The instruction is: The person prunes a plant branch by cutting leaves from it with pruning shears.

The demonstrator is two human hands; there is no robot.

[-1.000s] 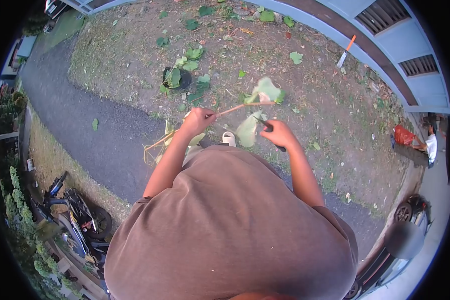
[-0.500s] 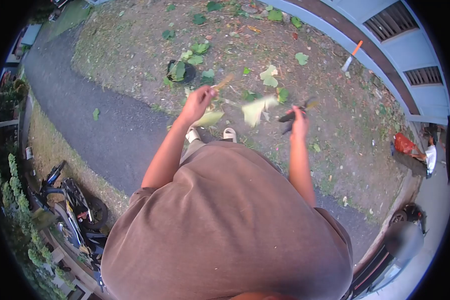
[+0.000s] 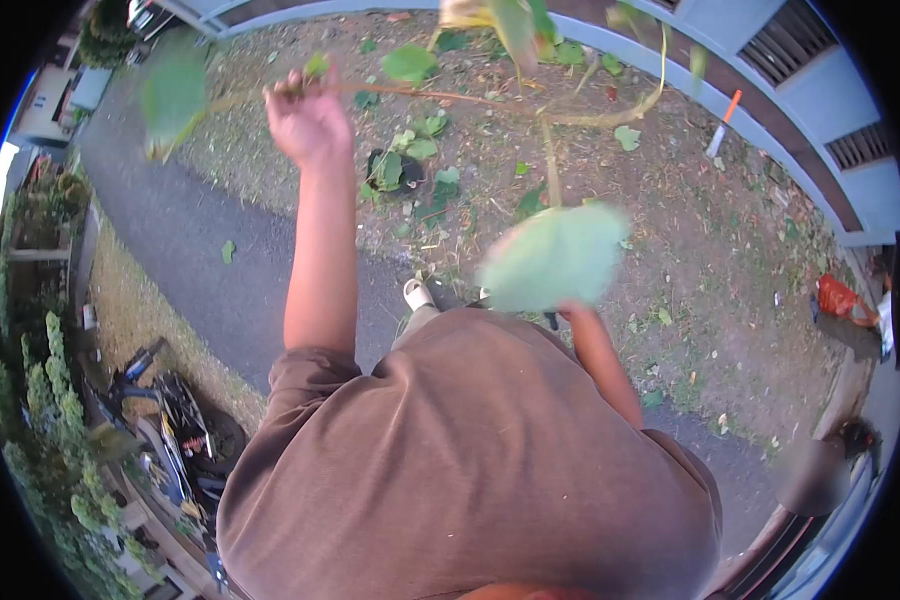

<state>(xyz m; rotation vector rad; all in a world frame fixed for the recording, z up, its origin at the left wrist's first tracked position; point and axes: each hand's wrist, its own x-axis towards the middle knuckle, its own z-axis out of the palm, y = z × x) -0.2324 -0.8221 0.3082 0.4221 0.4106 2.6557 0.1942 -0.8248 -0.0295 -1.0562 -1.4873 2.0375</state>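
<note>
My left hand [image 3: 310, 125] is raised at upper left, its fingers curled round a thin brown vine [image 3: 440, 96]. The vine runs across to the right and bears several leaves. One blurred green leaf [image 3: 173, 95] hangs left of that hand. A large pale leaf [image 3: 555, 258] hangs in front of my right hand [image 3: 570, 308] and hides most of it. Just a dark bit of the pruning shears [image 3: 552, 320] shows beside it. Yellowish leaves [image 3: 510, 30] blur at the top edge. Cut leaves [image 3: 420, 140] lie on the ground around a dark round container [image 3: 407, 175].
An orange-handled tool [image 3: 733, 106] leans by the blue wall [image 3: 800, 80]. A paved path [image 3: 170, 220] runs along the left, with a motorcycle [image 3: 185, 430] beyond it. At the right edge, a red bag [image 3: 842, 300] lies near a partly visible person [image 3: 886, 322].
My left hand has risen up and left and now grips a vine instead of a short yellowish stalk. My right hand has come lower, behind a leaf. The blurred pale leaf in mid-air is gone.
</note>
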